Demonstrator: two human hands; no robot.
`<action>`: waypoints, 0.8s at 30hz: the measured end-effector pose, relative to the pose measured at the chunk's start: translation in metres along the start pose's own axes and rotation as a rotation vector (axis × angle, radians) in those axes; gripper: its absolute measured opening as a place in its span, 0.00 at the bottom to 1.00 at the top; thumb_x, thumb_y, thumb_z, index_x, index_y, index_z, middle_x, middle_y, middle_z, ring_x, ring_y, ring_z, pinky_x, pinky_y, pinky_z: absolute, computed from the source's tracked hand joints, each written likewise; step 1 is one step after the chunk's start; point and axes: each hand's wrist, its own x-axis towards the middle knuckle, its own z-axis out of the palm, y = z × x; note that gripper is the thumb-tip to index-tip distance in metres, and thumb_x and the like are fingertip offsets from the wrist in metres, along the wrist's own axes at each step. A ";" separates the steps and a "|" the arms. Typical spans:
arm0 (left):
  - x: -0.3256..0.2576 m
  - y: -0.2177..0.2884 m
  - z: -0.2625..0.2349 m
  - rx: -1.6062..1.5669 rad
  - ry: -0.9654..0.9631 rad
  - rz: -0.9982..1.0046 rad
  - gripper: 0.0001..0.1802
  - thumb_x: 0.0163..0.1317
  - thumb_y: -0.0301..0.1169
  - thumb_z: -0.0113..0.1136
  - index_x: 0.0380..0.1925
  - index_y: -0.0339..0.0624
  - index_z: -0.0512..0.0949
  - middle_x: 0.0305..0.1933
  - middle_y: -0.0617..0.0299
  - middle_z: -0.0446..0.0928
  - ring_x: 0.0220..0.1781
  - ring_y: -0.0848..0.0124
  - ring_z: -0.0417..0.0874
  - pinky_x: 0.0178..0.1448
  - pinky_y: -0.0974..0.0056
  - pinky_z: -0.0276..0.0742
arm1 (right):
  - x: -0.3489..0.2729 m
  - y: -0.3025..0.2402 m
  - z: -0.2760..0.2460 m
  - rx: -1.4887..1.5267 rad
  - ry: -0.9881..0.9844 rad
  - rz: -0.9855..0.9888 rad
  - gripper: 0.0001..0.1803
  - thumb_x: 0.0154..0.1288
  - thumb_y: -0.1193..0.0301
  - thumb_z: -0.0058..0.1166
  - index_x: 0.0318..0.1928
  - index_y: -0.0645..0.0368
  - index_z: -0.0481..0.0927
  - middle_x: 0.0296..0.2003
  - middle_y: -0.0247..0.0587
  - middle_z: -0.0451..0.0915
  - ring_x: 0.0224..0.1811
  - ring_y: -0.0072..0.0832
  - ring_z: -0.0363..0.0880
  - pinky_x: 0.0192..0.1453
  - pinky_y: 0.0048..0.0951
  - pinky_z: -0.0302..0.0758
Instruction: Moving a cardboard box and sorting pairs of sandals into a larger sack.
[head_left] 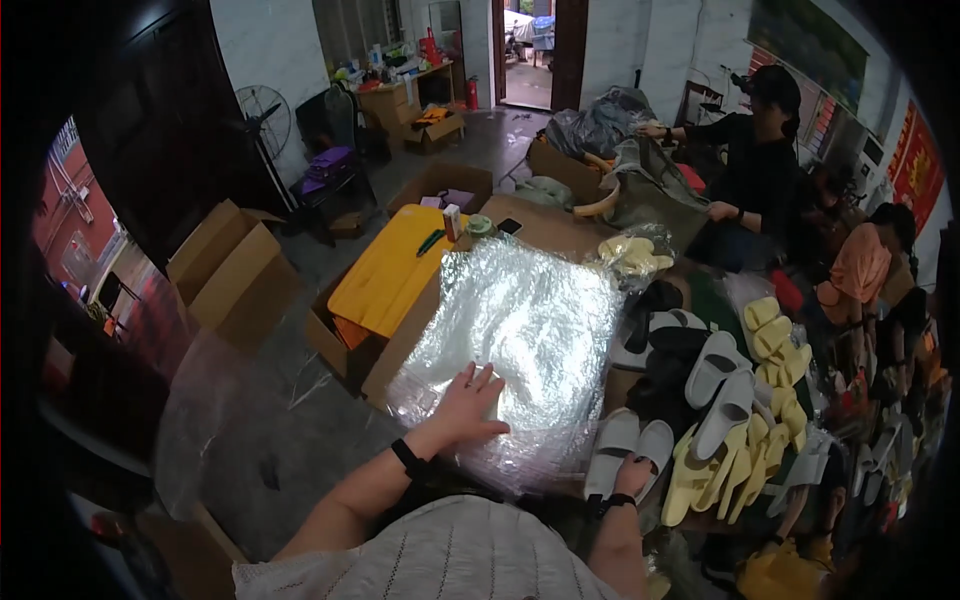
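My left hand (466, 408) lies flat with its fingers apart on a clear plastic bag. The bag rests on a shiny silver sheet (520, 320) spread over the table in front of me. At the sheet's near right corner, my right hand (632, 476) is closed on a grey slipper (655, 448); its fingertips are partly hidden. The mate, another grey slipper (614, 440), sits directly to its left. More grey slippers (722, 395) and a row of pale yellow slippers (745, 455) lie to the right of my right hand.
A yellow board (385, 275) with a green cutter (431, 241) lies beyond the sheet on the left. Open cardboard boxes (235, 275) stand on the floor at left. At the far right, a person (765, 150) handles a large sack (660, 205); others are seated behind.
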 end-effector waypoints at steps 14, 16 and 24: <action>-0.001 -0.048 -0.031 -0.162 0.001 0.315 0.24 0.61 0.41 0.65 0.58 0.50 0.79 0.70 0.44 0.69 0.73 0.45 0.65 0.73 0.50 0.65 | -0.099 -0.015 -0.141 0.745 0.237 -0.078 0.20 0.78 0.68 0.44 0.59 0.73 0.72 0.55 0.53 0.78 0.51 0.37 0.78 0.56 0.34 0.72; 0.007 -0.050 -0.030 -0.196 -0.003 0.352 0.21 0.64 0.40 0.63 0.57 0.49 0.80 0.69 0.45 0.70 0.72 0.45 0.67 0.73 0.50 0.65 | -0.130 -0.075 -0.170 0.934 0.212 -0.132 0.20 0.76 0.68 0.46 0.59 0.72 0.72 0.54 0.50 0.79 0.51 0.34 0.79 0.54 0.33 0.73; 0.013 -0.035 -0.047 -0.312 0.115 0.273 0.18 0.71 0.39 0.52 0.59 0.51 0.78 0.62 0.46 0.75 0.59 0.47 0.78 0.63 0.51 0.74 | -0.199 -0.185 -0.204 0.510 -0.257 -0.402 0.15 0.60 0.71 0.63 0.45 0.67 0.83 0.35 0.34 0.86 0.36 0.18 0.80 0.36 0.27 0.76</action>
